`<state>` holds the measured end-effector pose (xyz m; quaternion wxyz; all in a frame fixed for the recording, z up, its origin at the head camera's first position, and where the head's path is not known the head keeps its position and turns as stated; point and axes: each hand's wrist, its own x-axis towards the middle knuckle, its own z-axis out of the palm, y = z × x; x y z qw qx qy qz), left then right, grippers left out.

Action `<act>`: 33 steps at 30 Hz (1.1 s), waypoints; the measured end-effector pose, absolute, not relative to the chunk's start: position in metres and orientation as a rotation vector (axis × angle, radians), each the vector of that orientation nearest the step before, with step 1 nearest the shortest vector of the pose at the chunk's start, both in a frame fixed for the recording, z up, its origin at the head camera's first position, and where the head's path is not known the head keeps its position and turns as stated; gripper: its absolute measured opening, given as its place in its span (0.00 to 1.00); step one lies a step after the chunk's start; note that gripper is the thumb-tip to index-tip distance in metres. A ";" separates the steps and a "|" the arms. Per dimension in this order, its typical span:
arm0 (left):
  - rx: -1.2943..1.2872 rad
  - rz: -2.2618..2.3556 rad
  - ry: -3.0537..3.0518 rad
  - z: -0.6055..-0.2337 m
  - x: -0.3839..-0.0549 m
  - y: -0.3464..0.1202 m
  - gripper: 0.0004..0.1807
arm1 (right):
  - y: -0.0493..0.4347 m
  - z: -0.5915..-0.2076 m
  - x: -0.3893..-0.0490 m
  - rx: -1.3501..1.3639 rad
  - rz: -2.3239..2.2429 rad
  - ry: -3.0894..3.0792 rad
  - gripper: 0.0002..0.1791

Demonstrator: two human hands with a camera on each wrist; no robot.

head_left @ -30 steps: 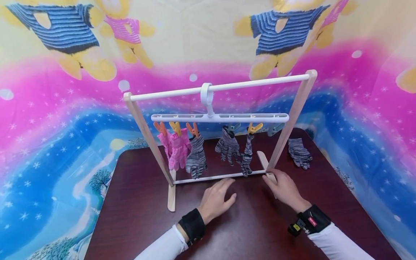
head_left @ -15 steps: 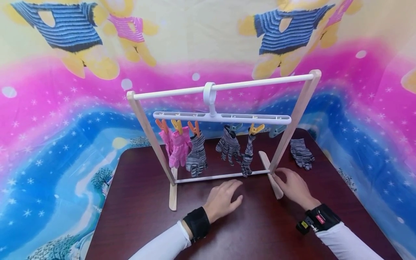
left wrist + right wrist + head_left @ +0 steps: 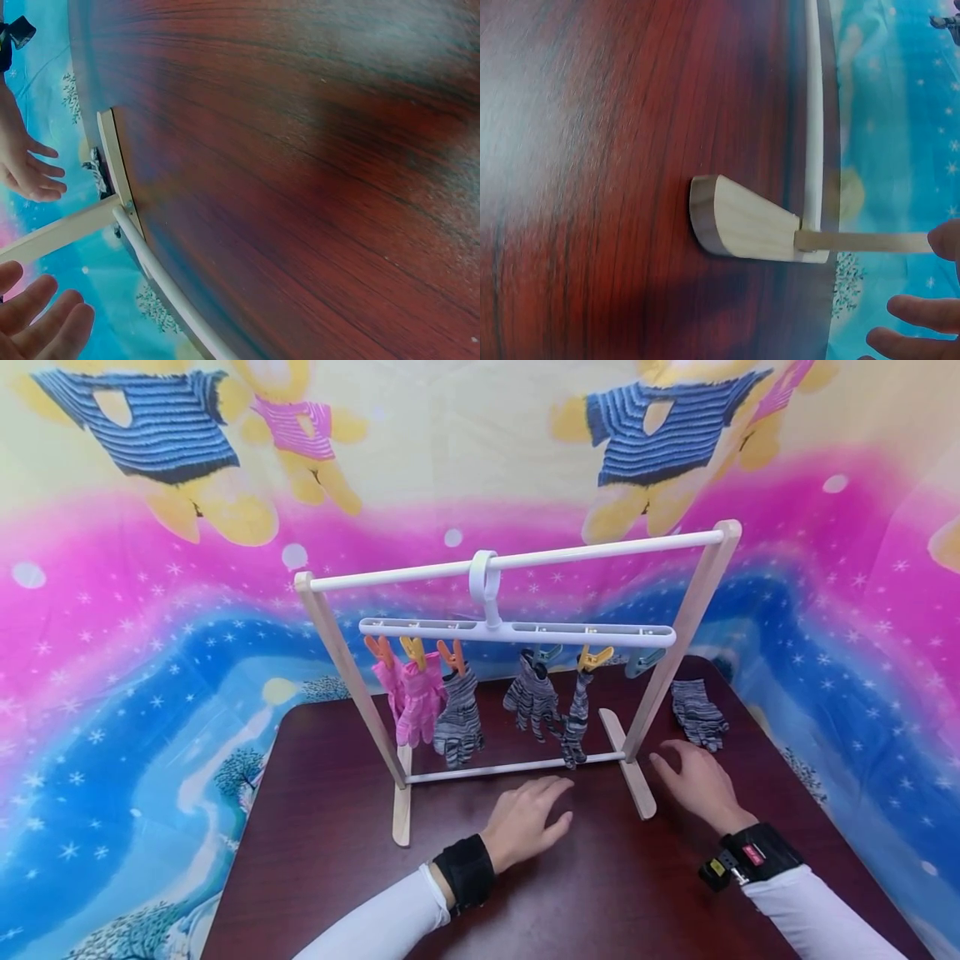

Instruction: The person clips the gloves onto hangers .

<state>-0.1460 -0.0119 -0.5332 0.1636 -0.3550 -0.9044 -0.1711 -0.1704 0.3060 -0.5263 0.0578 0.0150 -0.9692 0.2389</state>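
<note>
My left hand [image 3: 525, 822] hovers in front of the stand's lower rod, its fingers loosely extended and holding nothing. My right hand [image 3: 697, 785] is just right of the stand's right foot [image 3: 637, 785], fingers relaxed, nearest to a grey striped glove [image 3: 699, 714] lying on the table. From the white clip hanger [image 3: 517, 631] hang pink gloves [image 3: 418, 706] at the left, a grey glove [image 3: 459, 718] beside them, and two more grey gloves, one spread [image 3: 532, 697] and one narrow [image 3: 575, 718]. A teal peg [image 3: 645, 662] at the right end holds nothing.
The hanger hooks over the top rod [image 3: 600, 552] of a wooden stand, whose left post [image 3: 352, 685] and right post [image 3: 678, 643] stand on the dark red table [image 3: 315, 860]. A patterned backdrop [image 3: 465, 452] surrounds the table.
My right hand has come away from the stand's right foot, moving right towards the loose grey glove. My left hand has drifted slightly right. The hanger sways a little.
</note>
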 end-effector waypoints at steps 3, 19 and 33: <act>-0.996 -0.479 -2.581 -0.532 -0.146 -0.010 0.23 | 0.310 -0.526 -0.172 0.029 0.717 -2.943 0.28; -1.057 -0.432 -2.572 -0.524 -0.143 0.006 0.24 | 0.327 -0.536 -0.190 -0.012 0.659 -2.863 0.28; -1.175 -0.324 -2.535 -0.528 -0.135 0.021 0.24 | 0.345 -0.553 -0.210 -0.062 0.618 -2.904 0.30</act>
